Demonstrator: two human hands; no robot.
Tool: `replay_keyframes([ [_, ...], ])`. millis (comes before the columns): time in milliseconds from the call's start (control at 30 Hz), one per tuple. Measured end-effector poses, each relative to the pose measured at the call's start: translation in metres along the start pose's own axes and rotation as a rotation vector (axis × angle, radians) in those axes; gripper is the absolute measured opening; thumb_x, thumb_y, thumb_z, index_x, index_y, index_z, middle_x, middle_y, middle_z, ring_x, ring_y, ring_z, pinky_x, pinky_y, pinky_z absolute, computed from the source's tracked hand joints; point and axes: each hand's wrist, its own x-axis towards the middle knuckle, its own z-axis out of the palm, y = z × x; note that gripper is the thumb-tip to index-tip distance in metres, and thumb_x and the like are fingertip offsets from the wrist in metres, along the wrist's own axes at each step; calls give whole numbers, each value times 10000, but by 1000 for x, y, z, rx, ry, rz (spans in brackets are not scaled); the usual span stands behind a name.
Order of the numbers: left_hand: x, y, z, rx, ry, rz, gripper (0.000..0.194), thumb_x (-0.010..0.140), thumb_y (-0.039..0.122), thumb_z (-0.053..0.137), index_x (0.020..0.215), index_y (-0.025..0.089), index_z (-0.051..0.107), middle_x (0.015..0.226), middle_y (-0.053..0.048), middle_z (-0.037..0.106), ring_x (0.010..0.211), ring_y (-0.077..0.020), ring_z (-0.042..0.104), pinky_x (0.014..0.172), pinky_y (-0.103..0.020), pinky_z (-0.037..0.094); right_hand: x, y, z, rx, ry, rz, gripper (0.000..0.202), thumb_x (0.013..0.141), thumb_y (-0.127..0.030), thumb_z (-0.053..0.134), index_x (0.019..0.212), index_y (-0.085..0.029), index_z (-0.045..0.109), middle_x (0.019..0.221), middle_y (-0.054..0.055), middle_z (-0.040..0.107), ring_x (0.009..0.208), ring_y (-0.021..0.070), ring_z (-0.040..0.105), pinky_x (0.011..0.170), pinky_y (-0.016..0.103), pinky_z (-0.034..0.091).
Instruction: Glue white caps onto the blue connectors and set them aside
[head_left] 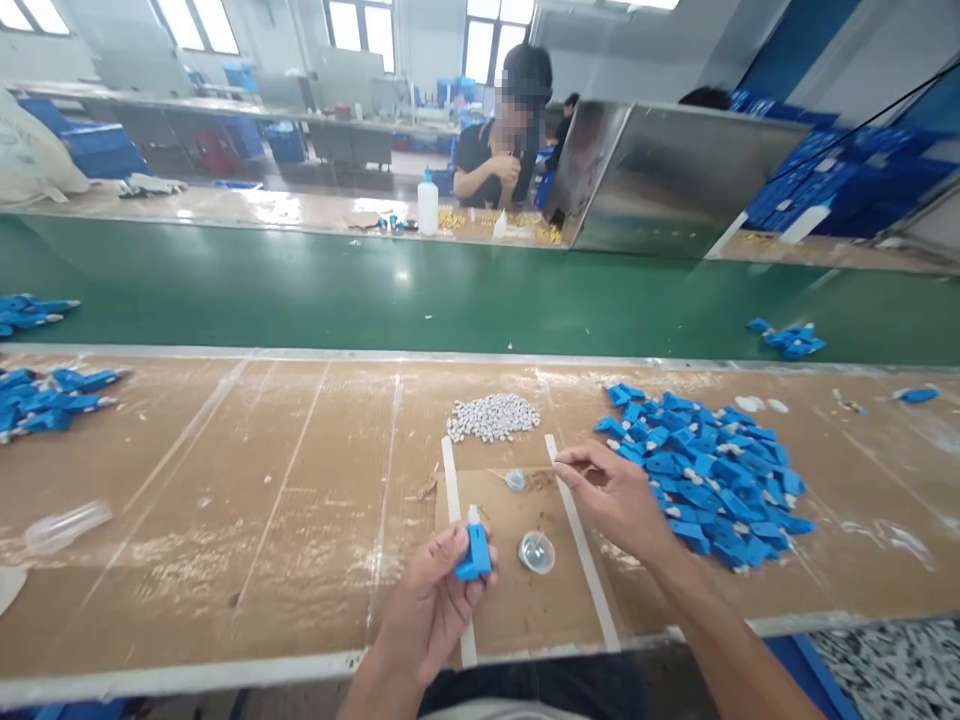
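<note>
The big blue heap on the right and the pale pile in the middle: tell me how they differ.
The blue heap is bright blue with whitish parts showing; the pale pile is greyish white throughout. The blue heap's pieces are larger and long; the pale pile's are small pellets. The blue heap spreads wider beside the right hand; the pale pile is smaller, beyond the cardboard. Both lie loose on the brown tabletop.
</note>
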Motion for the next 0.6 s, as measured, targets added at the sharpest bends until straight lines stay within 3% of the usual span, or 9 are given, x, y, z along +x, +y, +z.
replay_keyframes([
  [100,2,-2,-2,4,26,22,236,839,248,771,995,77,729,829,-99,743,671,-131,712,574,-148,558,39,3,8,-189,-103,-85,169,937,-321,592,914,-209,716,871,41,714,762,203,640,703,322,469],
  [200,2,-2,-1,2,33,31,242,826,256,785,982,82,725,823,-91,735,666,-127,703,577,-154,550,59,4,22,-251,-142,-113,135,916,-270,603,924,-212,724,895,45,728,797,207,647,712,319,456],
  [467,3,-10,-9,-18,15,14,289,786,360,817,903,111,731,778,-87,724,622,-117,692,537,-147,500,67,-1,45,-298,-194,-170,187,900,-295,549,794,-210,677,824,64,707,765,230,644,703,351,481],
  [567,2,-18,-18,-23,-62,17,317,745,427,834,821,132,745,752,-114,716,643,-176,712,523,-203,507,64,18,48,-266,-184,-227,235,856,-361,538,729,-234,690,740,82,715,694,272,668,654,400,517],
  [600,1,-19,-20,-47,-97,43,324,725,431,844,881,159,762,797,-127,725,704,-222,729,541,-248,529,65,31,50,-275,-174,-221,241,837,-386,548,719,-248,706,739,89,730,686,288,686,651,420,534],
])
